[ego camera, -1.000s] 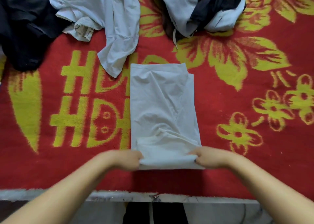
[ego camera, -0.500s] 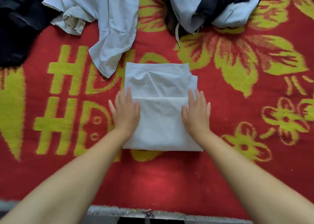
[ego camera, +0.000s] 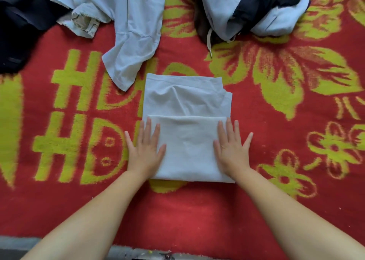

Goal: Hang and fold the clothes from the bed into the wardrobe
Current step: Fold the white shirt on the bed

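Observation:
A white garment [ego camera: 187, 125], folded into a rectangle, lies in the middle of the bed on a red blanket with yellow flowers [ego camera: 276, 210]. Its near half is doubled over the far half. My left hand [ego camera: 145, 151] presses flat on the fold's left edge, fingers straight and spread. My right hand [ego camera: 232, 149] presses flat on the right edge in the same way. Neither hand grips the cloth.
Unfolded clothes lie along the far side: a dark garment [ego camera: 21, 22] at the far left, a crumpled white shirt [ego camera: 130, 22] beside it, and a heap of white and dark clothes [ego camera: 256, 9] at the far right. The bed's near edge [ego camera: 19, 244] runs along the bottom.
My hands lifted the garment's near edge and folded it over onto the far half. They then let go and now lie flat on the fold, spread slightly wider than half a second ago.

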A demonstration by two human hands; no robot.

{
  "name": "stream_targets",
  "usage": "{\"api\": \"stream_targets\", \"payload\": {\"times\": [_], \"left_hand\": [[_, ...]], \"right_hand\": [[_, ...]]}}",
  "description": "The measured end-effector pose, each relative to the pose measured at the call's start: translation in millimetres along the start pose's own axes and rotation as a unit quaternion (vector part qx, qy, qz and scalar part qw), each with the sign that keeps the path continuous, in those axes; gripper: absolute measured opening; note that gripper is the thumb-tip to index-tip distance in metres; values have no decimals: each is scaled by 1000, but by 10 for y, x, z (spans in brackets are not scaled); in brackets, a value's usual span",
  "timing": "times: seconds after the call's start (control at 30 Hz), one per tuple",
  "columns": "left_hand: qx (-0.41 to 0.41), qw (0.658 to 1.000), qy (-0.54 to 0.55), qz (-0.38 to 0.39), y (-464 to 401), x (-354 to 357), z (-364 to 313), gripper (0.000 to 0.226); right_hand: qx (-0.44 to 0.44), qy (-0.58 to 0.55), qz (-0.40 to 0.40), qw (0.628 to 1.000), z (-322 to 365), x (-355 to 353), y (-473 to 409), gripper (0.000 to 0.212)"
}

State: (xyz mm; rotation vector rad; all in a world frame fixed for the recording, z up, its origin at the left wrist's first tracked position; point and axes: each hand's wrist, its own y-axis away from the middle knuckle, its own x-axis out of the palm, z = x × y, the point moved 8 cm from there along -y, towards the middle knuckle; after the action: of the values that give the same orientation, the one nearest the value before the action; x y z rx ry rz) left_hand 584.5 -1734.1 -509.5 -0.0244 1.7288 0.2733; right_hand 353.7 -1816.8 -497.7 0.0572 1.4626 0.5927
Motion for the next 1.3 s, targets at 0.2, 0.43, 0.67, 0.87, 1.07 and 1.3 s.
{"api": "stream_targets", "payload": {"times": [0.2, 0.43, 0.67, 0.87, 1.07, 1.3], "left_hand": [[291, 952, -50, 81, 719, 143, -315, 98], [209, 973, -56, 75, 487, -1, -344, 66], [271, 933, -85, 222, 668, -139, -382, 78], [242, 956, 87, 142, 17, -573, -649, 67], [120, 977, 178, 17, -1275, -733, -805, 49], [109, 989, 74, 68, -1962, -583, -496, 25]], "right_hand": [[-264, 93, 63, 958, 414, 278, 699, 102], [-194, 69, 57, 977, 425, 135, 566, 89], [-235, 73, 227, 942, 490, 4, 778, 66], [16, -277, 13, 961, -79, -804, -317, 27], [162, -429, 43, 888, -323, -684, -1037, 22], [58, -230, -46, 970, -209, -886, -1282, 4]]}}
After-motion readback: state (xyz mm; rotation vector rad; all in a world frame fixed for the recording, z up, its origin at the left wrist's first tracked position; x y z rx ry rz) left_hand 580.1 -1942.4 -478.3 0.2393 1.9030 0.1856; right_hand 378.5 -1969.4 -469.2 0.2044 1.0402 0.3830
